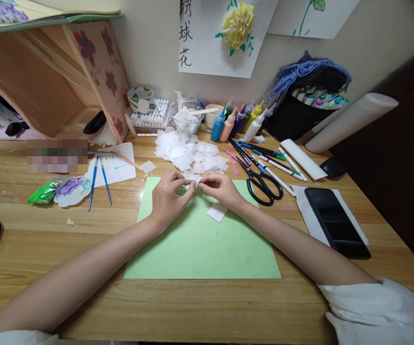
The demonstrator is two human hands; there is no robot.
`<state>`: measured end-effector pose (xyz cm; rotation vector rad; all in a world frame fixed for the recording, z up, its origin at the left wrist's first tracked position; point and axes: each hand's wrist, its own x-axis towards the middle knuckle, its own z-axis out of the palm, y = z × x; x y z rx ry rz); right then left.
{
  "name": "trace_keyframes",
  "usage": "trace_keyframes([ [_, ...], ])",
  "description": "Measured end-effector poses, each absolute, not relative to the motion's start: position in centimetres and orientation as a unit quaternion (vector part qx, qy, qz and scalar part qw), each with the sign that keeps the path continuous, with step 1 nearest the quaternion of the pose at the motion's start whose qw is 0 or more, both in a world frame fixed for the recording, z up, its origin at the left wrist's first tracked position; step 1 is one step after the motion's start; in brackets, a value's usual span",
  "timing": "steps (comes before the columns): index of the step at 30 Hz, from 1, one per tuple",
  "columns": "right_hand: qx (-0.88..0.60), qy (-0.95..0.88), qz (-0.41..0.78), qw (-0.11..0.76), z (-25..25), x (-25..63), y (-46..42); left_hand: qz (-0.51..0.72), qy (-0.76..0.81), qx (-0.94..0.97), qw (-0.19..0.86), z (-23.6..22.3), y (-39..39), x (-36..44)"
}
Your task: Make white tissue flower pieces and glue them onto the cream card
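Over the far part of a light green sheet (192, 254), my left hand (169, 199) and my right hand (224, 190) meet with thumbs and fingertips pinched. Between them is a small piece of white paper (198, 181), mostly hidden by the fingers. Just below my right hand, a small white square of paper (217, 212) lies on the green sheet. Right behind my fingers spreads a pile of thin white paper pieces (188, 151).
Black scissors (264, 187) and several pens (275, 165) lie to the right, near a black case (336, 220). Paint bottles (217, 127) stand behind. On the left are two blue brushes (93, 184), a green packet (43, 192) and a decorated box (100, 81).
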<state>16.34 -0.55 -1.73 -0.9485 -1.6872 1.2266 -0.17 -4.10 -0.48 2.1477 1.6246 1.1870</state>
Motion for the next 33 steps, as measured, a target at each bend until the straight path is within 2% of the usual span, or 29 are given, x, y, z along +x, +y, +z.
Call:
trace_keyframes([
  [24, -0.388, -0.672, 0.484, 0.405, -1.67, 16.3, -0.52, 0.398, 0.543, 0.732, 0.105, -0.37, -4.16, -0.08],
  [33, -0.396, -0.682, 0.462, 0.406, -1.53, 16.27, -0.67, 0.378, 0.527, 0.746, 0.151, -0.03, -4.27, -0.08],
])
